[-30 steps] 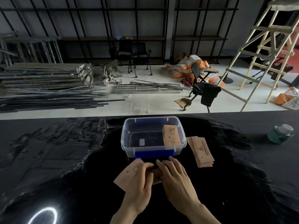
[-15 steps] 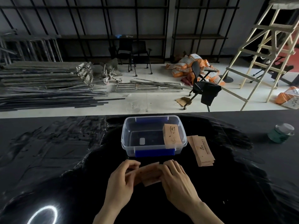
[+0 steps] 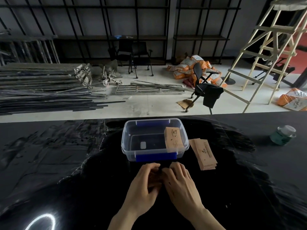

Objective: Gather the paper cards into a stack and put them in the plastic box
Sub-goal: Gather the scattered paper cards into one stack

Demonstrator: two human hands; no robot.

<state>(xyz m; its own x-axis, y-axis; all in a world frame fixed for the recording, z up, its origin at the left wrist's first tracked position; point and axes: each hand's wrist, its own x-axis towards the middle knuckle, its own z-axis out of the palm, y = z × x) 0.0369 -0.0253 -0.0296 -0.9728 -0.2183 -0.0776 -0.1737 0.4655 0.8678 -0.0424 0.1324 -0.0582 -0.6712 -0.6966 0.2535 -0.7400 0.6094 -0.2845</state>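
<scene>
A clear plastic box with blue clips stands on the black table in front of me. One stack of brown paper cards lies inside it along the right wall. Another fanned stack of cards rests on the table just right of the box. My left hand and my right hand are cupped together just before the box, fingers curled around a small bundle of cards that is almost wholly hidden between them.
A green jar with a clear lid stands at the table's far right. The table is covered in crinkled black sheeting. A ring-light reflection shows at the near left. Beyond the table are chairs, a ladder and metal bars.
The spread cards under my hands have been pushed together. My left hand slid right to meet the right hand, and the cards are now nearly covered by both hands.
</scene>
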